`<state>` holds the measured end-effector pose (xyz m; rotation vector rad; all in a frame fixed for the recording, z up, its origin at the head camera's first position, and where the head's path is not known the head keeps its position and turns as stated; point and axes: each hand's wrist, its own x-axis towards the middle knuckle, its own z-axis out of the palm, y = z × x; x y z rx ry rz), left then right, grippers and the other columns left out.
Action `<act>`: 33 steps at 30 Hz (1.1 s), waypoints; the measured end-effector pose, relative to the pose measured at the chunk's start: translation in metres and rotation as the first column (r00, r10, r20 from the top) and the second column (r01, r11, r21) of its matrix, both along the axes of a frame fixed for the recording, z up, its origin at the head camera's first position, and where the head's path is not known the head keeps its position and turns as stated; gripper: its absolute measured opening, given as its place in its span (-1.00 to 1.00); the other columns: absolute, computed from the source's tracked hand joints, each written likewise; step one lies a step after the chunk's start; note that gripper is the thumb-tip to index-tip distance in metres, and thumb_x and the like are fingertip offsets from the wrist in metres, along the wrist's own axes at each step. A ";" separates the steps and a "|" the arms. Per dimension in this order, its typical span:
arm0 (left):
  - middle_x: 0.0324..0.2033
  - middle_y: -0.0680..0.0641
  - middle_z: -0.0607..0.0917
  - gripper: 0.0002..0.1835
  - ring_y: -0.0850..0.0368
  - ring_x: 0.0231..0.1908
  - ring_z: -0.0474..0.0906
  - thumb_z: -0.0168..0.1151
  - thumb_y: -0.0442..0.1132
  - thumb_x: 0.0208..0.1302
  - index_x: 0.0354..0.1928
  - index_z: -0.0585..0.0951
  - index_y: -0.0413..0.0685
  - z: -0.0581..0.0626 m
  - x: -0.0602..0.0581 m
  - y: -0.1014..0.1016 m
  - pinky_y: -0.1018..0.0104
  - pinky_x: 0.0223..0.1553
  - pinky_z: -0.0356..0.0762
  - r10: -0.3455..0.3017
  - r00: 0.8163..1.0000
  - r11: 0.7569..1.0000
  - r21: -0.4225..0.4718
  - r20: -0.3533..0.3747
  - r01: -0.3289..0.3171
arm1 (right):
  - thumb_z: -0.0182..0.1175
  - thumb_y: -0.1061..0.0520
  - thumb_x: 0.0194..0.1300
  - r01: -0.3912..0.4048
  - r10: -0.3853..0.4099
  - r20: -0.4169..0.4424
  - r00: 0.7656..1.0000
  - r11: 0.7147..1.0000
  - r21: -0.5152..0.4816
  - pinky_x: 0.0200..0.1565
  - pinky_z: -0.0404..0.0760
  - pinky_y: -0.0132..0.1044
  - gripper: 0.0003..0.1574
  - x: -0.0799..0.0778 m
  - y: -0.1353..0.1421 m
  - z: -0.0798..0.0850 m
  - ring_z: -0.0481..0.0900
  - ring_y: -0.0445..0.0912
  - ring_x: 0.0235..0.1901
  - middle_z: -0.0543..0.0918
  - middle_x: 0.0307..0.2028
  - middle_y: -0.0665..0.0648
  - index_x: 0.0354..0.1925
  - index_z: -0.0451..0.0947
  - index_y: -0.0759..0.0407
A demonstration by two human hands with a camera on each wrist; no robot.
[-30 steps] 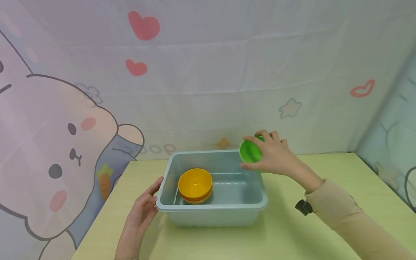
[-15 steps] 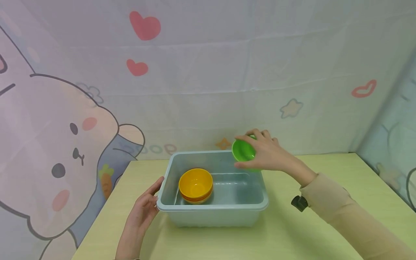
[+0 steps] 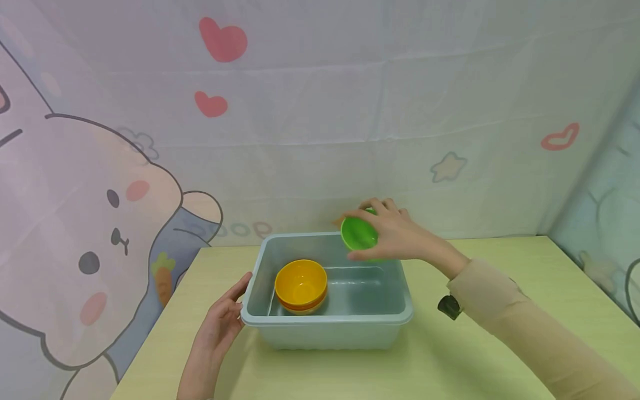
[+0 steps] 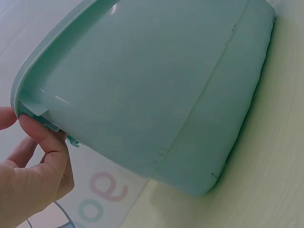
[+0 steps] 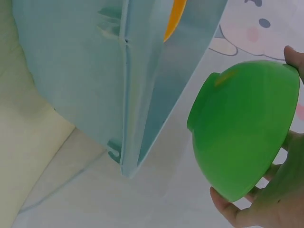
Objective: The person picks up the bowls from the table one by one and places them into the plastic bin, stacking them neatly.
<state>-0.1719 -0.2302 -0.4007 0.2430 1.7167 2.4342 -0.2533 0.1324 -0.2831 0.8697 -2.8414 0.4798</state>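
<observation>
A green bowl [image 3: 359, 233] is gripped by my right hand [image 3: 392, 230], thumb on the near side and fingers over the far side. Tilted, it hangs over the back right part of a pale blue plastic bin [image 3: 327, 334]. In the right wrist view, the outside and foot of the green bowl [image 5: 242, 128] show, apart from the bin wall. Stacked yellow and orange bowls [image 3: 301, 283] sit inside the bin on its left. My left hand [image 3: 220, 319] holds the bin's left rim; in the left wrist view, its fingers [image 4: 45, 135] pinch the rim's edge.
The bin stands on a light yellow table [image 3: 465, 355]. Close behind the table hangs a pale cloth [image 3: 320, 122] printed with hearts and a rabbit. A dark cable [image 3: 631, 289] runs along the far right.
My right hand has moved left with the green bowl, further over the bin. My left hand, the bin and the stacked bowls have stayed in place.
</observation>
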 end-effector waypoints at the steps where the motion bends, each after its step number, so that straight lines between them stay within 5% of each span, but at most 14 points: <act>1: 0.16 0.24 0.50 -0.38 0.28 0.05 0.40 -0.26 -0.46 0.23 0.10 0.57 0.36 0.000 0.000 0.000 0.39 0.02 0.40 0.000 1.000 1.000 0.000 -0.001 0.000 | 0.26 -0.51 -0.06 -0.010 0.010 -0.003 1.000 1.000 0.006 0.00 0.26 0.09 0.04 -0.001 -0.001 0.000 0.20 0.13 0.19 0.29 0.27 0.11 0.36 0.25 -0.29; 33: 0.15 0.28 0.51 -0.38 0.29 0.06 0.39 -0.26 -0.46 0.24 0.11 0.57 0.33 0.000 0.000 0.000 0.37 0.04 0.39 0.003 1.000 1.000 0.002 -0.006 -0.003 | 0.29 -0.46 -0.06 -0.122 0.121 0.014 0.993 0.989 0.082 0.16 0.27 0.30 0.03 -0.011 -0.030 0.000 0.18 0.14 0.27 0.25 0.33 0.10 0.36 0.26 -0.29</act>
